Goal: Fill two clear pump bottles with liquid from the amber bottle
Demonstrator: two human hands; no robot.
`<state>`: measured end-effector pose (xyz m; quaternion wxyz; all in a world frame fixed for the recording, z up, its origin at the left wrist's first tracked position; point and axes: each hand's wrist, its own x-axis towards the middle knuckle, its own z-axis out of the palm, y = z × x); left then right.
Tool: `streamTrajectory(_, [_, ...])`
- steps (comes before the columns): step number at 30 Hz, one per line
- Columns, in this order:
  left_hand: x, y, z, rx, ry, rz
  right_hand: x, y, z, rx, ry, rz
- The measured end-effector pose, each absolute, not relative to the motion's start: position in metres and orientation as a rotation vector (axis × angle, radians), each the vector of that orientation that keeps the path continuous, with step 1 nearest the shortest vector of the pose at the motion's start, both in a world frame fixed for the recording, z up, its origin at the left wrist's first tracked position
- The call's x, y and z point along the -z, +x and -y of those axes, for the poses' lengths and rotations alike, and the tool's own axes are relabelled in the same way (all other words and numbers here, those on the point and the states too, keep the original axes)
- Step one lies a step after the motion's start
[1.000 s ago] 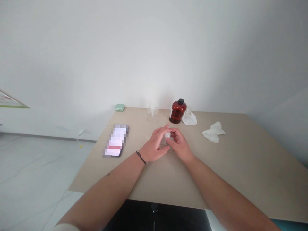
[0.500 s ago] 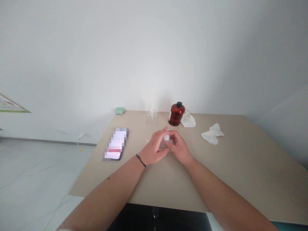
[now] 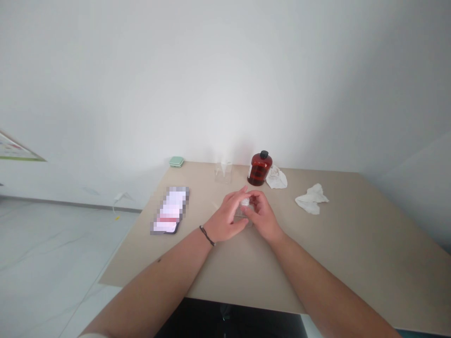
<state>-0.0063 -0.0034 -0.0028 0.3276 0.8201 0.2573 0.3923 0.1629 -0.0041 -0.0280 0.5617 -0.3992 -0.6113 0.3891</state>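
Observation:
A small clear container (image 3: 243,218) with a round white cap (image 3: 244,202) stands at the middle of the table, between my two hands. My left hand (image 3: 229,218) curves around its left side, thumb in front and fingers behind. On the right, my right hand (image 3: 262,216) is closed at the white cap, thumb and fingertips against it. The fingers hide much of the container, so its full shape and contents do not show.
A dark red bottle (image 3: 260,170) with a black cap stands behind my hands. Crumpled tissues (image 3: 313,199) lie to the right, another tissue (image 3: 277,178) beside the bottle. A clear tissue box (image 3: 223,173), a green case (image 3: 176,162) and a phone (image 3: 171,210) are leftward on the table (image 3: 239,277).
The camera view has shifted very slightly. Both hands stay in the same place around the container, with hardly any finger movement visible.

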Motion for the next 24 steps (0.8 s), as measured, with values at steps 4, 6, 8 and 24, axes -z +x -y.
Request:
streamTrajectory(4, [0.002, -0.006, 0.004, -1.027, 2.156, -0.686, 0.024, 0.166, 0.006, -0.904, -0.946, 1.509])
streamTrajectory(6, [0.001, -0.006, 0.004, -1.031, 2.160, -0.695, 0.021, 0.168, 0.007, -0.867, -0.962, 1.567])
streamTrajectory(8, [0.000, -0.006, 0.004, -1.035, 2.162, -0.699, 0.020, 0.169, 0.007, -0.839, -0.965, 1.591])
streamTrajectory(24, [0.000, -0.007, 0.004, -1.022, 2.151, -0.702, 0.024, 0.166, 0.007, -0.938, -0.948, 1.457])
